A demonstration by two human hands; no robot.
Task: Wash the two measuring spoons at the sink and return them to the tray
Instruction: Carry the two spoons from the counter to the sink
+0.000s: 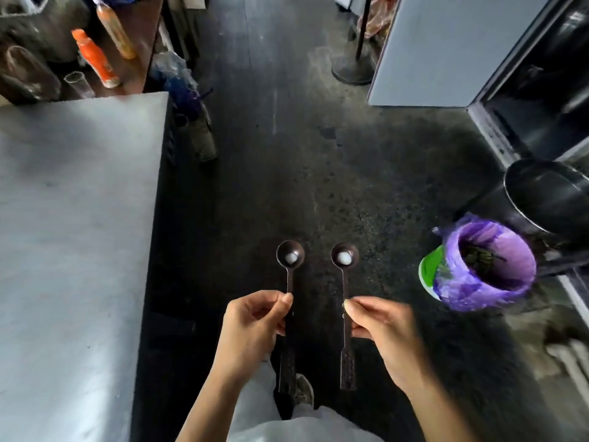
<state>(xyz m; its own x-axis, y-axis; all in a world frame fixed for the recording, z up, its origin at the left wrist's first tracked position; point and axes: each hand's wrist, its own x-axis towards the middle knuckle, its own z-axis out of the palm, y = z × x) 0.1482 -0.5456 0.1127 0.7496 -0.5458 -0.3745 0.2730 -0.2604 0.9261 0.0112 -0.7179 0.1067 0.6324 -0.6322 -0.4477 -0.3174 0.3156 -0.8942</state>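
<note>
So the person is standing in the aisle with one measuring spoon per hand, both held out level over the dark floor (pixel 318 161). The left hand (pixel 251 323) pinches the left spoon (pixel 290 256) partway down its handle, and the right hand (pixel 382 327) does the same with the right spoon (pixel 344 257). The fingers (pixel 285 299) are curled in, thumb against the stem, so it's a light pinch and not a full fist. The bowls point away from the body, side by side but apart, and each has a small white blob or gleam in it. Could be residue, could be water catching the light, honestly can't tell. No sink and no tray anywhere in view, so my guess is this is a carrying leg of the job, but whether it's toward the sink or back to the tray isn't clear. Either way the next move looks like walking with both spoons kept flat so nothing tips out, then finding the sink or tray. On the left is a steel counter (pixel 73 218), with orange bottles (pixel 94 57) on a shelf beyond it. On the right, near the right spoon, is a bin lined with a purple bag (pixel 490 266), and next to that a big black pot (pixel 548 196). A round stand base (pixel 352 70) sits further up the aisle. It's a narrow lane, so the bin and the counter corner are the things to steer around.
</note>
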